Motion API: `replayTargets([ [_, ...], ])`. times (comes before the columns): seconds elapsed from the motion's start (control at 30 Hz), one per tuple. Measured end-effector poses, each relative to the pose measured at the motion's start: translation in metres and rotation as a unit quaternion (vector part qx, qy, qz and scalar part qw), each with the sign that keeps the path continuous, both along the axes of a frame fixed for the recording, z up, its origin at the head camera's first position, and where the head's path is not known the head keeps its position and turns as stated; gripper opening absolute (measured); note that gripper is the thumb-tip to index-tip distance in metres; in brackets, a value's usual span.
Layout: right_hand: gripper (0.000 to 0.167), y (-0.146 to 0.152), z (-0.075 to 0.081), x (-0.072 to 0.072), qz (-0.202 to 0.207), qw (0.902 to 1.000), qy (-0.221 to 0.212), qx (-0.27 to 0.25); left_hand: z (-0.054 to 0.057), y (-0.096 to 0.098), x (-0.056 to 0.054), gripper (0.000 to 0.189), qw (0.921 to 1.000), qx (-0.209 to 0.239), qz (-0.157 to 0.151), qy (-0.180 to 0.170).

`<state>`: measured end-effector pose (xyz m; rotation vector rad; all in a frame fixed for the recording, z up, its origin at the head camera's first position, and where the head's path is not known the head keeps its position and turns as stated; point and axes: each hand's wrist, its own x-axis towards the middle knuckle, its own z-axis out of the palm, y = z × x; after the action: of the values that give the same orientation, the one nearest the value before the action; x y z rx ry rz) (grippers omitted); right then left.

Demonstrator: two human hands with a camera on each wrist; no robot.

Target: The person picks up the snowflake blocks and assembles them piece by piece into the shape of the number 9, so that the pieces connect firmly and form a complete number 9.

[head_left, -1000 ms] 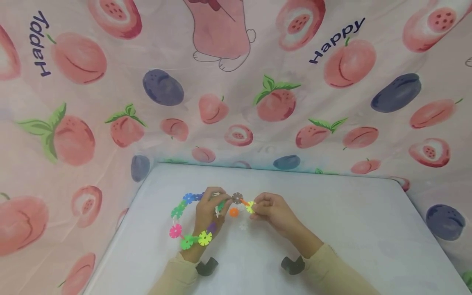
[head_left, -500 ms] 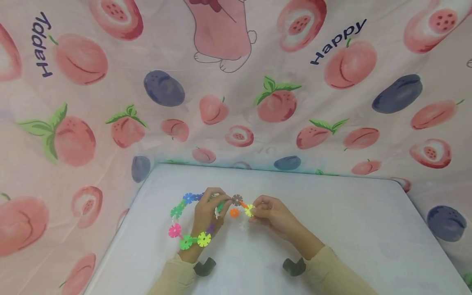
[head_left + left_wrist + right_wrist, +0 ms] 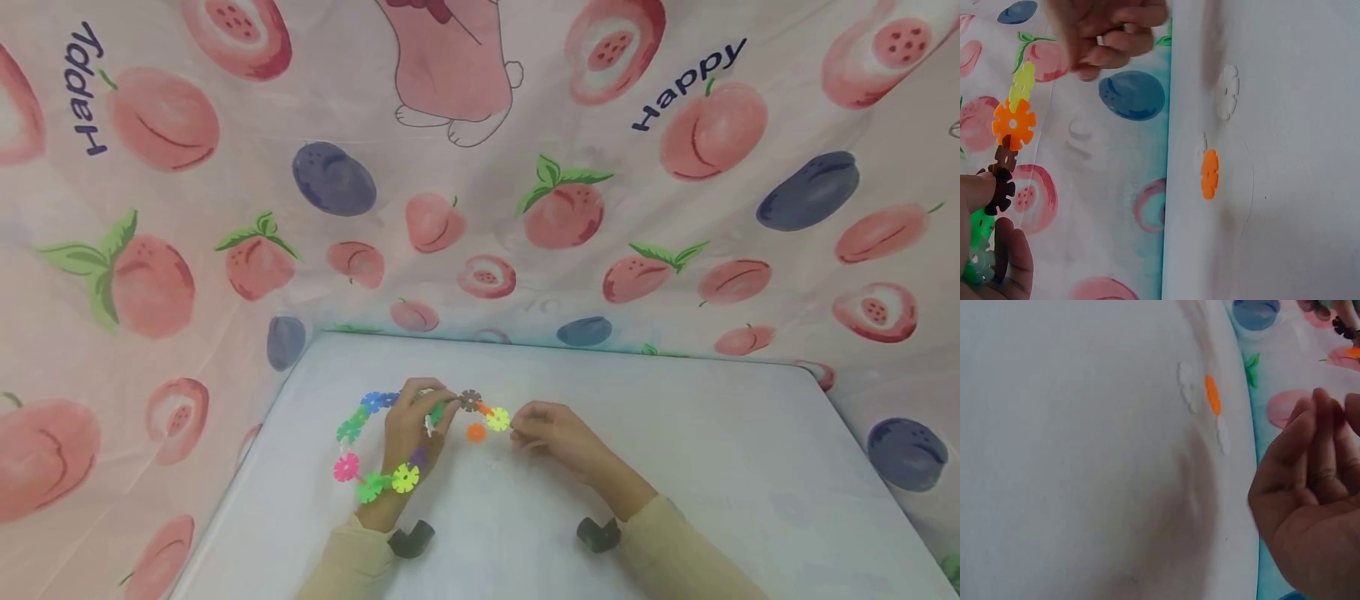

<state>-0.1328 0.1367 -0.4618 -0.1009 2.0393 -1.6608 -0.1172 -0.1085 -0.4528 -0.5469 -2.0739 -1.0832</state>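
Observation:
My left hand (image 3: 408,429) holds a chain of colourful plastic snowflake discs, pinching it by a dark brown disc (image 3: 1002,190) between thumb and finger. The chain loops back around the wrist, with a pink disc (image 3: 346,467) and a blue disc (image 3: 372,402) on its left side. From the brown part it runs right through an orange disc (image 3: 1014,124) to a yellow disc (image 3: 498,419) at the free end. Just right of that yellow disc is my right hand (image 3: 555,437), fingers loosely bent and holding nothing. Part of the chain is hidden behind the left hand.
On the white table (image 3: 712,483) lie a loose orange disc (image 3: 476,433) and a few white discs (image 3: 1229,92), hard to see against the surface. A fruit-printed cloth (image 3: 480,225) rises behind and beside the table. A dark curved piece (image 3: 412,539) sits at the left wrist.
My right hand has let go of the yellow disc, which it held before. The left hand and the chain have shifted slightly left, leaving a small gap to the right fingers.

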Motion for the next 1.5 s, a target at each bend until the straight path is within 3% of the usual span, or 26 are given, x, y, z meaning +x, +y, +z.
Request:
replayTargets([
  [0.1,0.023,-0.004,-0.005,-0.003,0.013,0.9933,0.044,0.106,0.001,-0.001,0.000,0.008,0.9999,0.006,0.006,-0.007],
  [0.23,0.012,-0.012,-0.013,-0.004,0.038,0.9723,0.100,0.208,0.001,-0.002,0.001,0.007,0.9998,0.008,0.005,-0.015],
  [0.43,0.020,-0.022,-0.020,-0.004,0.067,0.9540,0.153,0.249,0.001,-0.001,0.001,0.006,0.9993,0.002,0.015,-0.033],
  [0.63,0.031,-0.032,-0.021,-0.003,0.084,0.9360,0.133,0.315,0.002,-0.001,0.002,0.005,0.9989,-0.002,0.022,-0.041],
  [0.77,0.030,-0.037,-0.024,-0.002,0.090,0.9219,0.137,0.351,0.002,0.000,0.003,0.005,0.9987,-0.002,0.022,-0.045],
  [0.87,0.029,-0.039,-0.027,-0.003,0.089,0.9168,0.140,0.363,0.001,-0.001,0.003,0.005,0.9989,-0.004,0.024,-0.039],
  [0.97,0.028,-0.036,-0.030,-0.003,0.086,0.9218,0.133,0.354,0.001,-0.001,0.002,0.005,0.9991,-0.007,0.025,-0.033],
  [1.23,0.014,-0.015,-0.024,-0.004,0.068,0.9577,0.121,0.252,-0.002,-0.003,0.002,0.006,0.9981,-0.012,0.033,-0.050],
  [1.33,0.011,-0.007,-0.016,-0.004,0.045,0.9692,0.118,0.211,-0.004,-0.005,0.002,0.006,0.9975,-0.015,0.041,-0.055],
  [1.5,0.011,-0.001,-0.004,-0.001,-0.003,0.9793,0.118,0.164,-0.007,-0.006,0.001,0.007,0.9963,-0.011,0.053,-0.066],
])
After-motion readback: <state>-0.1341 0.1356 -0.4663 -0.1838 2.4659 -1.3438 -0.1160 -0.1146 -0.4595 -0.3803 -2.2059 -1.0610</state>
